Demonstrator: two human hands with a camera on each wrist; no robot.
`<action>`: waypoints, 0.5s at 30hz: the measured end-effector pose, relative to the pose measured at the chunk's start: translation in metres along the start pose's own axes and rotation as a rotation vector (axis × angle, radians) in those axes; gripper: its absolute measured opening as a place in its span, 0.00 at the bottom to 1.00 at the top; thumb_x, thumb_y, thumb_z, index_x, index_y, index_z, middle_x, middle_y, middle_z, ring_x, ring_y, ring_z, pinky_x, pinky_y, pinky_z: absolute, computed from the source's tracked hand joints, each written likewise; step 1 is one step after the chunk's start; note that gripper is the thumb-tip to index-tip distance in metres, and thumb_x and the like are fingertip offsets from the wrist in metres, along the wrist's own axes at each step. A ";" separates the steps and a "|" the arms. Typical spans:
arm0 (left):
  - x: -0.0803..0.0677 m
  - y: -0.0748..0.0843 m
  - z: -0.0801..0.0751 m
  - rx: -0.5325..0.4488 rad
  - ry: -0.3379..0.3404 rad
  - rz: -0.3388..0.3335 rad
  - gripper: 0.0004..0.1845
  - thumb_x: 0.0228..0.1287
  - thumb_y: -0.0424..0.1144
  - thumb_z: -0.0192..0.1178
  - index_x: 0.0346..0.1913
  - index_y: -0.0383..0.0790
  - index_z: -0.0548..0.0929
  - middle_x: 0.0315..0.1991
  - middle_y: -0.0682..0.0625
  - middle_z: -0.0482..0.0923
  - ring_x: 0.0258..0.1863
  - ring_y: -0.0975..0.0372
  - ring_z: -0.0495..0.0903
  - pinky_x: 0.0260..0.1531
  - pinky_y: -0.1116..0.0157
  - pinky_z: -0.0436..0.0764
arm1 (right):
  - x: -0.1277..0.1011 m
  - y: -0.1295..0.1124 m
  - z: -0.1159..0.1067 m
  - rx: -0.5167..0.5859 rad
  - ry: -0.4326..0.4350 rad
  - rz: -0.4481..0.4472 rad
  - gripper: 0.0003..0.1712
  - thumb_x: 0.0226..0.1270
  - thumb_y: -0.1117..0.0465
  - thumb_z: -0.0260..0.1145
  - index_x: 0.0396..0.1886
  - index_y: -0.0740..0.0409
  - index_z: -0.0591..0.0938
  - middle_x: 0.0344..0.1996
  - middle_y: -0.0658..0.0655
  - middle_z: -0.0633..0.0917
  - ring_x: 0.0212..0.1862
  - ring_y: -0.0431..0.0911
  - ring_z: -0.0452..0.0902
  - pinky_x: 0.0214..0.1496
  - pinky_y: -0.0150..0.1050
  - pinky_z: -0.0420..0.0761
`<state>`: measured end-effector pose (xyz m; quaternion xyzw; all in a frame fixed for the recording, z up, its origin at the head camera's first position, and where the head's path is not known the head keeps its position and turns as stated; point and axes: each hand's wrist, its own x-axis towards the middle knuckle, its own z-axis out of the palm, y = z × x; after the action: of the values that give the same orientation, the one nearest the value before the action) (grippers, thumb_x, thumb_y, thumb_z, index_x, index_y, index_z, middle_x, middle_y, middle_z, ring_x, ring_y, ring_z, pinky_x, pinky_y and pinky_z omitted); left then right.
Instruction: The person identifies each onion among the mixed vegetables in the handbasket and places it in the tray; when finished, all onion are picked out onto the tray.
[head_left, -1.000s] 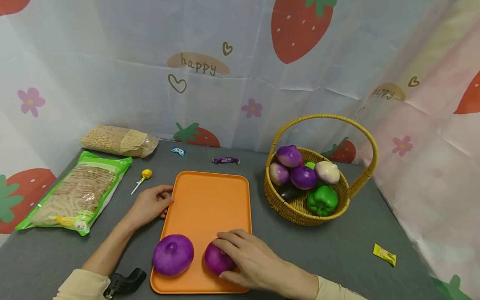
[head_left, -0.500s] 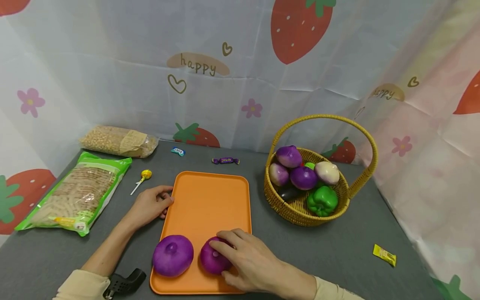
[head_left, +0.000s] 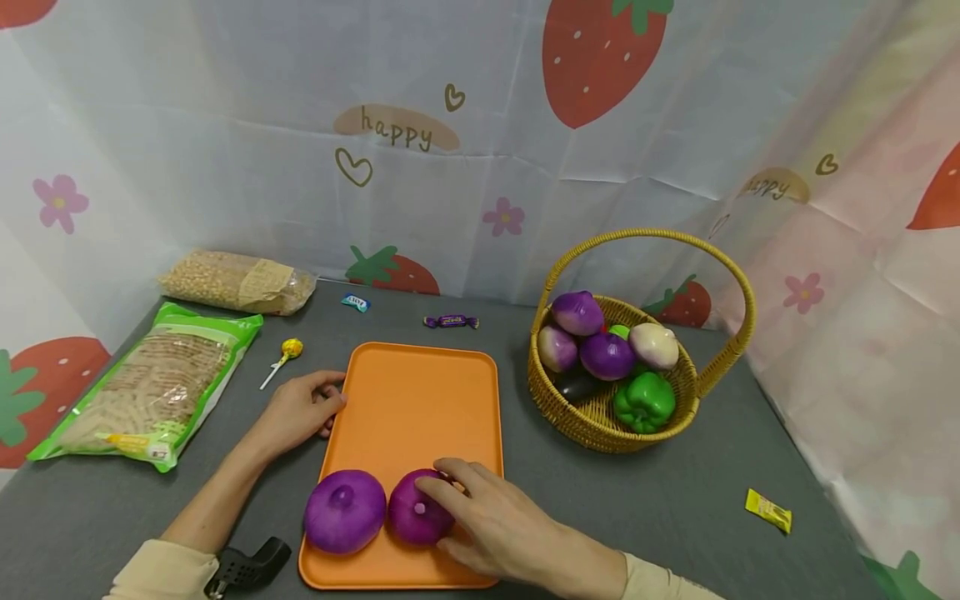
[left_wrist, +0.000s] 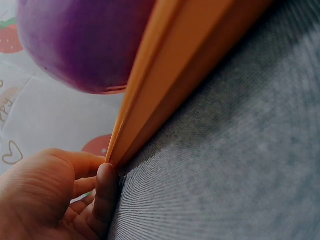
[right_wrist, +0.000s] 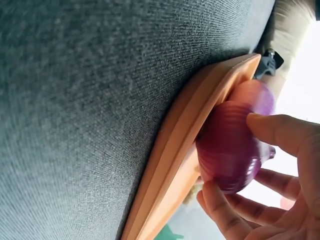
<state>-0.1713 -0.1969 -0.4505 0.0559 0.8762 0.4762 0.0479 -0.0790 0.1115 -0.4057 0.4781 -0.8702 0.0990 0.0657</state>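
An orange tray [head_left: 423, 400] lies on the dark table, its long side pointing away from me. At its near end sit two purple onions side by side: a larger left onion [head_left: 346, 511] and a smaller right onion [head_left: 417, 515]. My right hand [head_left: 504, 525] holds the smaller one from its right, thumb on the near side and fingers on the far side, as the right wrist view also shows with this onion [right_wrist: 230, 147]. Thumb and finger of my left hand [head_left: 303, 408] pinch the tray's left rim, seen close up in the left wrist view.
A wicker basket [head_left: 577, 429] with toy vegetables stands right of the tray. Left are a green-edged bag [head_left: 165, 375], a bag of grains [head_left: 213, 279] and a lollipop [head_left: 292, 348]. Wrapped candies lie behind, a purple one [head_left: 451, 322] and a blue one [head_left: 356, 302]; a yellow packet [head_left: 768, 510] lies right.
My right hand has slid the smaller onion leftward along the tray, up beside the larger onion. The left hand has stayed at the rim.
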 end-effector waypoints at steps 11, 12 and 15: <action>0.000 -0.002 0.000 -0.007 -0.003 0.000 0.24 0.68 0.36 0.56 0.64 0.29 0.72 0.38 0.41 0.80 0.21 0.65 0.79 0.23 0.68 0.83 | 0.001 -0.001 -0.001 0.016 -0.014 0.005 0.34 0.56 0.54 0.74 0.63 0.48 0.72 0.55 0.54 0.77 0.50 0.44 0.80 0.51 0.36 0.84; 0.000 -0.002 0.000 -0.007 -0.003 -0.001 0.24 0.68 0.36 0.56 0.64 0.29 0.72 0.38 0.41 0.80 0.21 0.65 0.79 0.23 0.68 0.83 | 0.000 -0.001 -0.001 0.019 -0.019 0.006 0.35 0.56 0.54 0.74 0.63 0.48 0.72 0.56 0.55 0.77 0.50 0.44 0.80 0.51 0.36 0.84; 0.000 -0.002 0.000 -0.010 -0.005 0.006 0.24 0.68 0.36 0.56 0.64 0.29 0.72 0.38 0.41 0.79 0.21 0.65 0.79 0.23 0.68 0.83 | -0.001 0.000 -0.002 0.024 -0.028 0.014 0.36 0.56 0.53 0.74 0.64 0.48 0.71 0.57 0.56 0.76 0.50 0.45 0.80 0.49 0.36 0.84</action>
<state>-0.1715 -0.1977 -0.4522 0.0594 0.8736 0.4804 0.0491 -0.0783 0.1123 -0.4033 0.4739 -0.8732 0.1034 0.0472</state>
